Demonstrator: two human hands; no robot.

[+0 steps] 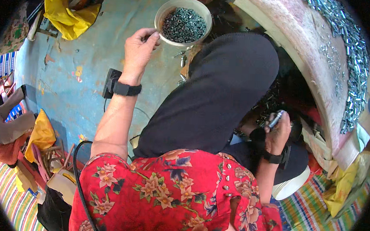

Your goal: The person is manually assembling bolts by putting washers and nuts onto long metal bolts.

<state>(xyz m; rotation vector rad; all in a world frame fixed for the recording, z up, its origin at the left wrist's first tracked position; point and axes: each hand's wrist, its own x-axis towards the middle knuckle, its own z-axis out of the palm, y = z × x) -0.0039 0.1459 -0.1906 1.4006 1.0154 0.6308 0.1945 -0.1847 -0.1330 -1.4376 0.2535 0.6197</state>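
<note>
My left hand (140, 49) is beside a white bucket (159, 18) filled with small metal nuts (184, 24). Its fingers are curled together close to the rim; whether they pinch a nut cannot be made out. Lower on the right, my right hand (279, 132) is closed around a shiny metal bolt (276, 120), whose end sticks out above the fingers. Beneath and beyond that hand, more metal pieces (264, 116) lie in shadow. A few loose metal pieces (183, 61) lie just below the bucket.
A pale curved surface (308, 47) at the right carries a long heap of metal sleeves or bolts (356, 79) and scattered rings (334, 59). My bent knee (248, 56) rises between my hands. Yellow cloth (66, 13) lies far left. A striped mat (314, 216) covers the floor.
</note>
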